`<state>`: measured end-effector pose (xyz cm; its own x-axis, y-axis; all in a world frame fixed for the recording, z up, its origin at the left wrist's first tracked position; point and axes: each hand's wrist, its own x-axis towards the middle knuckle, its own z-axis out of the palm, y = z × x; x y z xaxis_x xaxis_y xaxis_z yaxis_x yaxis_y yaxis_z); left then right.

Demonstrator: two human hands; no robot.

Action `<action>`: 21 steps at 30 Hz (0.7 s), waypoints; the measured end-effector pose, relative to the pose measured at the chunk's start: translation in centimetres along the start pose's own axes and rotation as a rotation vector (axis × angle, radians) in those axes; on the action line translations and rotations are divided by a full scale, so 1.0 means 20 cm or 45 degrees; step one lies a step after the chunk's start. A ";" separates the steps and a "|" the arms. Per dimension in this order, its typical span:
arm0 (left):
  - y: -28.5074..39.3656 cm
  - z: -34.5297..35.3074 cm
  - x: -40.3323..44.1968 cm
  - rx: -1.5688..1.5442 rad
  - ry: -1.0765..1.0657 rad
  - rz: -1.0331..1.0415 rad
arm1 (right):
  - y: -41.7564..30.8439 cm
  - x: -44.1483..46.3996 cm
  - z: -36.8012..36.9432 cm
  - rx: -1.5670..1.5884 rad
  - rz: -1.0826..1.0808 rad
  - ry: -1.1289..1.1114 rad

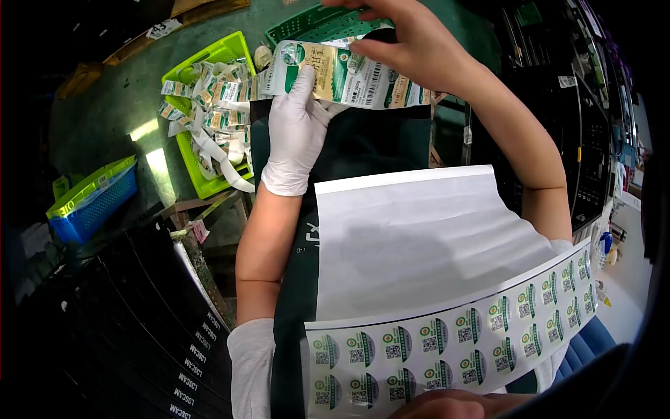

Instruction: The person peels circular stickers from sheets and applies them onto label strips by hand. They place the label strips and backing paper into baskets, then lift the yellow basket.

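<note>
My left hand (299,136), in a white glove, grips the left part of a printed label strip (349,73) with green, beige and white panels and a barcode. The thumb lies on its front and the other fingers are behind it. My bare right hand (412,45) is above the strip's right part, thumb near its upper edge and fingers spread; whether it touches the strip is unclear. Below, across my front, lies a large white sheet (405,237), with a sheet of round green QR stickers (447,349) at its lower edge.
A lime-green basket (195,171) at the left holds many labelled packs and strips. Behind my hands is a dark green basket (293,24). A blue basket (105,202) stands at the far left, above black crates (153,328) marked LOSCAM.
</note>
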<state>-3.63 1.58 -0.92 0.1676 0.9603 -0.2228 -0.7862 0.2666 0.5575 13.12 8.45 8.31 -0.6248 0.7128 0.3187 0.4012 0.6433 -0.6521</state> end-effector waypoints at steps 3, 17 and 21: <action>0.00 -0.03 0.02 0.004 -0.034 -0.035 | 0.15 -0.08 0.12 0.051 0.053 0.102; 0.45 -0.54 0.08 -0.202 0.130 0.146 | 0.14 -0.72 -0.46 0.197 1.331 -1.294; 0.54 -0.68 0.08 -0.169 0.140 0.187 | -0.01 -0.83 -0.48 0.645 1.392 -1.191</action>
<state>-20.06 4.98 -6.16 -0.0145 0.9713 -0.2373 -0.8698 0.1048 0.4822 29.88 -0.87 9.85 -0.4475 0.2079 -0.8698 0.7899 -0.3641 -0.4934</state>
